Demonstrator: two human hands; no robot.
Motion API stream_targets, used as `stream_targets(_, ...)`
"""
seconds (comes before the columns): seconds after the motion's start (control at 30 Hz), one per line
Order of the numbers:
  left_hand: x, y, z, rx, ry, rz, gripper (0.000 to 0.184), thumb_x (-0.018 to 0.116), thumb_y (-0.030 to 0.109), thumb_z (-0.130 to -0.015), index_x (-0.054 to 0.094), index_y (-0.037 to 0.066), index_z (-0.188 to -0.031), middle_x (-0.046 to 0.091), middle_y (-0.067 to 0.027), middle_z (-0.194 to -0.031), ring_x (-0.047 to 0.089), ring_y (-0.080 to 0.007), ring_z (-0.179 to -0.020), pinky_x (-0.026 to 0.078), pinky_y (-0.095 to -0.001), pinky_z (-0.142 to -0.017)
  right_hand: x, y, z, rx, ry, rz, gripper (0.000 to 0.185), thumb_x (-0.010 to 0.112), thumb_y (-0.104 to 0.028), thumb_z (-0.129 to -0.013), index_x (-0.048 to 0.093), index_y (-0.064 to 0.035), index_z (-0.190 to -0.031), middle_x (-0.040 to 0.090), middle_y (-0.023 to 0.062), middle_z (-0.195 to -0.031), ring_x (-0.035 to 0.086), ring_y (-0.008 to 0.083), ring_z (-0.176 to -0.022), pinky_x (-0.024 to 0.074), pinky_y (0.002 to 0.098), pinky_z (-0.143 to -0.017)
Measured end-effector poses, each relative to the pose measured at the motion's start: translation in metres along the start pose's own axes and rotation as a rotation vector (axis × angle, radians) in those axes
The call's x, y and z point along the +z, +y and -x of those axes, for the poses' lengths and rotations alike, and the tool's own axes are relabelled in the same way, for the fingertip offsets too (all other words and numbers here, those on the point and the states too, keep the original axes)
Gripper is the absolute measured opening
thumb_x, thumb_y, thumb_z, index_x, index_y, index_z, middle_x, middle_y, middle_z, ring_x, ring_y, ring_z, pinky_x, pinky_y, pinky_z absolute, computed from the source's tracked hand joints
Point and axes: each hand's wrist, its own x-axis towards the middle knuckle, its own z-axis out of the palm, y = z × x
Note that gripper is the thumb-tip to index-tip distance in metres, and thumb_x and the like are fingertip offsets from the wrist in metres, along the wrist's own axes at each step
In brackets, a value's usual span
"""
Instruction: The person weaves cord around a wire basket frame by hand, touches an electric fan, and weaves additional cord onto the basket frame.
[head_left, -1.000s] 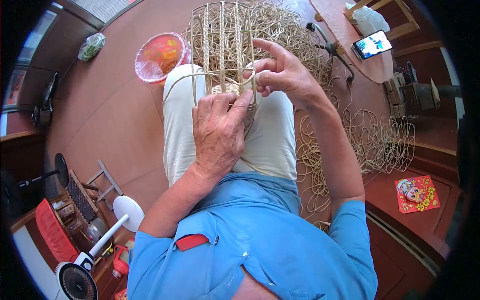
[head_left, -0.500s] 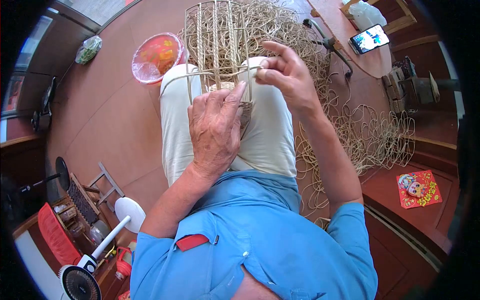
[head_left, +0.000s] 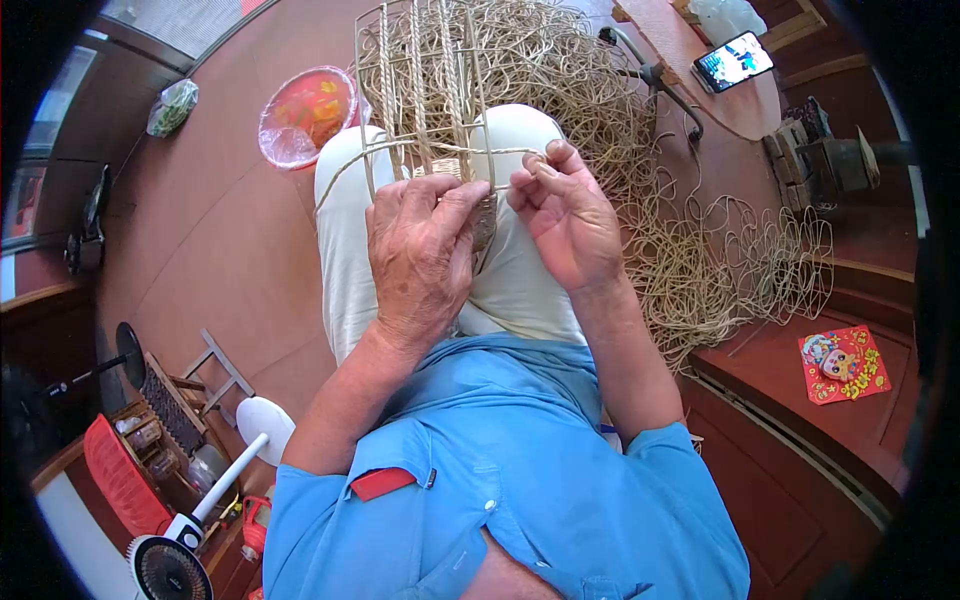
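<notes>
A narrow wire frame (head_left: 487,95) rests upright between my knees, with twisted cord strands (head_left: 416,80) running along its length. Its lower part is woven, and my left hand (head_left: 415,250) is closed over that woven end, hiding much of it. A loose length of cord (head_left: 345,172) lies crosswise over the frame, with one end hanging past its left side. On the right, the thumb and forefinger of my right hand (head_left: 570,215) pinch the other stretch of this cord, just off the frame's right edge.
A large heap of loose cord (head_left: 560,60) spreads beyond my knees and down the right side. A red basin lined with plastic (head_left: 308,118) stands on the floor at left. A phone (head_left: 733,62) is propped at upper right. A white fan (head_left: 172,575) is at lower left.
My right hand has turned and moved lower, drawing the cord farther out to the right across the frame. My left hand stays on the woven end, with its fingers slightly shifted.
</notes>
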Motion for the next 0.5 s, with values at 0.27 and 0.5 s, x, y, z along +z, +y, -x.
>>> stream_targets(0.27, -0.001, -0.003, -0.001, 0.011, 0.002, 0.008, 0.032, 0.078, 0.007, -0.09, 0.08, 0.016, -0.12, 0.069, -0.0047, -0.113, 0.061, -0.0291, -0.109, 0.047, -0.0445, -0.096, -0.033, -0.044, 0.013, -0.05, -0.106, -0.081, 0.021, 0.061, -0.004, -0.111, 0.057, -0.0133, -0.129, 0.061, 0.0021, -0.109, 0.051, 0.0073, -0.077, 0.0448, 0.0257, -0.075)
stream_targets(0.5, 0.011, 0.014, -0.008, 0.122, 0.055, -0.017, 0.024, 0.078, 0.007, -0.094, 0.079, 0.011, -0.118, 0.07, -0.0086, -0.112, 0.063, -0.0297, -0.101, 0.051, -0.0411, -0.089, -0.072, -0.127, 0.05, -0.277, 0.001, 0.161, 0.022, 0.06, -0.002, -0.112, 0.062, -0.0117, -0.132, 0.064, 0.0013, -0.104, 0.043, 0.0046, -0.069, 0.0379, 0.0234, -0.068)
